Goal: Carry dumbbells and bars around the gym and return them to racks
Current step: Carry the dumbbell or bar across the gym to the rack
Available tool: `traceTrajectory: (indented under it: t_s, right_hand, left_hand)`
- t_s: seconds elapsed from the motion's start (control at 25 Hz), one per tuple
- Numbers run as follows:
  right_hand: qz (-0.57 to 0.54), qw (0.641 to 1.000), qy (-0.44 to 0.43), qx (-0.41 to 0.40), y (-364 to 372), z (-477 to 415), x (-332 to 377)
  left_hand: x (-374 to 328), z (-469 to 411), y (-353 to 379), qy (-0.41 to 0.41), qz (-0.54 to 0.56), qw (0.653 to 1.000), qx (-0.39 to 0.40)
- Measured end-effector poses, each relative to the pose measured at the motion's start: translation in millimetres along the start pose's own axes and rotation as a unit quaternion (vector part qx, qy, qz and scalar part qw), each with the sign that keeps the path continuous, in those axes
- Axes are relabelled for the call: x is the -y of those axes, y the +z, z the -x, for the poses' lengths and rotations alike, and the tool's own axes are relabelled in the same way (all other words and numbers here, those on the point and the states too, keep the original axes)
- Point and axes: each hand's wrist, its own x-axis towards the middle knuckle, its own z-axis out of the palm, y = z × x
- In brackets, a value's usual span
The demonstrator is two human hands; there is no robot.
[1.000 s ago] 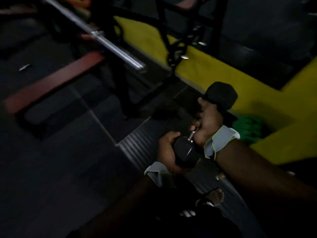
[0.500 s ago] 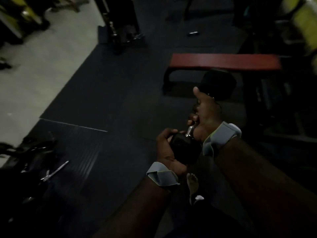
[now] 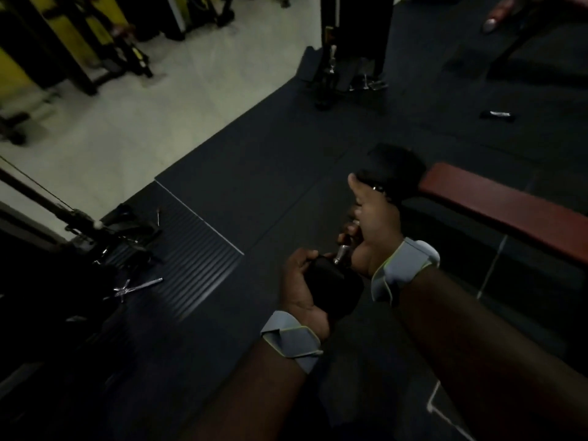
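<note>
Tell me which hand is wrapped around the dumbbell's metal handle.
The right hand, curled round the handle of the dumbbell between its two black ends. The left hand only cups the near end.

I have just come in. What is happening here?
A person holds one black dumbbell in both hands above the dark floor mat. The right hand grips its handle, and the left hand cups the near head. A red bench stands to the right.
</note>
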Motion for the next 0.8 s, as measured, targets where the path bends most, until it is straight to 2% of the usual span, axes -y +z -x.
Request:
traceTrajectory:
  t_s: [0.16,0.24,0.4,0.56,0.8]
  right_hand:
    - [0.024,1.0,-0.013,0.014,74,-124,41]
    - [0.036,0.999,-0.024,-0.009,115,-178,74]
    - [0.023,0.997,-0.069,-0.019,178,-278,150]
    - [-0.009,0.996,-0.084,-0.038,200,-369,226]
    - [-0.055,0.996,-0.06,-0.024,200,-555,358]
  left_hand:
    - [-78,-122,41,0.015,0.013,1.0,-0.021]
    - [-119,-175,70,-0.012,0.008,1.0,-0.012]
    - [-198,-267,154,-0.011,-0.031,0.999,0.012]
    - [-247,-350,233,-0.039,-0.077,0.995,0.057]
    - [-299,-532,374,-0.023,-0.168,0.985,0.015]
